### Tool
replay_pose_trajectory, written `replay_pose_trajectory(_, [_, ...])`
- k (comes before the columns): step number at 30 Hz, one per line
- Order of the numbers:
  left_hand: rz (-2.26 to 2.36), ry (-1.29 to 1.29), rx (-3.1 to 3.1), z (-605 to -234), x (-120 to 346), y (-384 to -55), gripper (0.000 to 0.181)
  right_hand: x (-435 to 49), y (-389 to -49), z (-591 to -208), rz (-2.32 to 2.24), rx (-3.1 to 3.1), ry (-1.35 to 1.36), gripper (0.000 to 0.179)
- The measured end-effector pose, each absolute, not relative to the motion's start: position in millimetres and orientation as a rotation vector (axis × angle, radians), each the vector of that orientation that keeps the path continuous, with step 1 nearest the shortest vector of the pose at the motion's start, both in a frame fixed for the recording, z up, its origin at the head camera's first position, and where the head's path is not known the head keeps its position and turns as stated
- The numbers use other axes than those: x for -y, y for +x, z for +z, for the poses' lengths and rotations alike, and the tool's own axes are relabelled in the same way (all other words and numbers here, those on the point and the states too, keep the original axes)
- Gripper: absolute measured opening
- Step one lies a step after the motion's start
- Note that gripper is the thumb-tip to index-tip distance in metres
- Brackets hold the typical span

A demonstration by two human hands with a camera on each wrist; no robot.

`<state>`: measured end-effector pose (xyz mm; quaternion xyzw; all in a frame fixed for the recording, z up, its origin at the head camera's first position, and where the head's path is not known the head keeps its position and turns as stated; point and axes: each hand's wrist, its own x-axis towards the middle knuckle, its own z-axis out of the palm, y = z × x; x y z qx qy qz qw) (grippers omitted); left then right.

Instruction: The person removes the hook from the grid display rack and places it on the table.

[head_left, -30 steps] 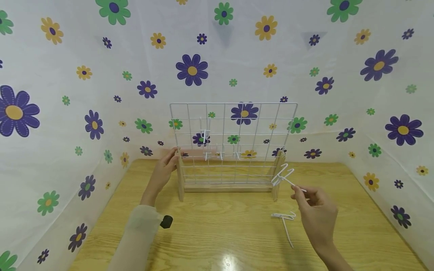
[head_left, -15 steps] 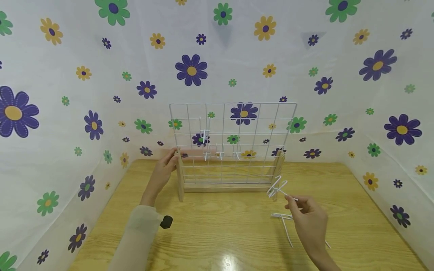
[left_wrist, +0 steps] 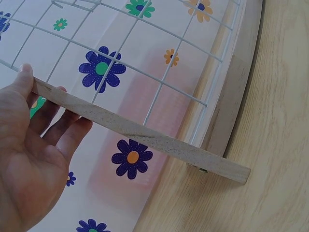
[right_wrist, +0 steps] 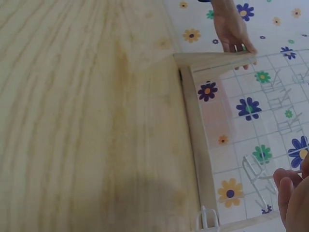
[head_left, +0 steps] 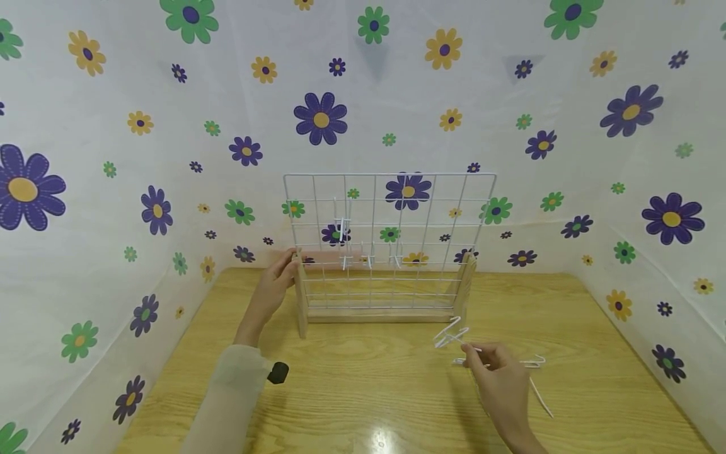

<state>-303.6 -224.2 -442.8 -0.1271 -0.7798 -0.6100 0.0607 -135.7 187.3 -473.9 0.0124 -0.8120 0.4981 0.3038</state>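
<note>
A white wire grid (head_left: 374, 214) stands in a wooden base on the table. My left hand (head_left: 268, 299) grips the top of the left wooden upright (head_left: 302, 299); in the left wrist view its thumb (left_wrist: 25, 77) presses one side and its fingers curl round the other. My right hand (head_left: 501, 391) pinches the rod of a white wire display hook (head_left: 452, 339), held in front of the base's right end. The right wrist view shows this hook (right_wrist: 255, 174) between me and the grid. Several similar hooks hang on the grid, one (head_left: 342, 228) higher than the others.
Two more wire hooks lie on the wooden table (head_left: 363, 391): one (head_left: 541, 397) right of my right hand, another (head_left: 458, 362) partly hidden behind it. The base's right upright (head_left: 466, 284) stands beyond the held hook. A flower-patterned sheet (head_left: 397, 82) encloses the back and sides.
My right hand has moved left and toward me, lower in view, with the hook pinched. It now covers part of one table hook and uncovers another. The left hand stays put.
</note>
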Motion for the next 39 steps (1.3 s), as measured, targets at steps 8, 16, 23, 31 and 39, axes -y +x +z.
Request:
replay_pose_trajectory(8, [-1.859, -0.383, 2.363, -441.5, 223.1, -302.7, 0.059, -177.0, -131.9, -484.7, 1.345, 2.195, 0.053, 0.006])
replay_pose_trajectory(16, [-1.866, -0.383, 2.357, -442.2, 223.9, -301.9, 0.059, -166.7, -130.8, -493.0, 1.386, 2.227, 0.023, 0.007])
replay_pose_trajectory(23, [-1.878, -0.39, 2.361, -440.9, 223.2, -301.3, 0.056, -162.0, -131.4, -500.0, 1.398, 2.262, 0.026, 0.009])
replay_pose_trajectory(31, [-1.863, -0.404, 2.347, -443.1, 223.7, -302.8, 0.059, -156.0, -134.7, -506.6, 1.335, 2.264, 0.088, 0.011])
replay_pose_trajectory(39, [-1.862, -0.412, 2.348, -442.5, 222.6, -303.8, 0.058, -153.7, -134.3, -507.3, 1.321, 2.274, 0.075, 0.01])
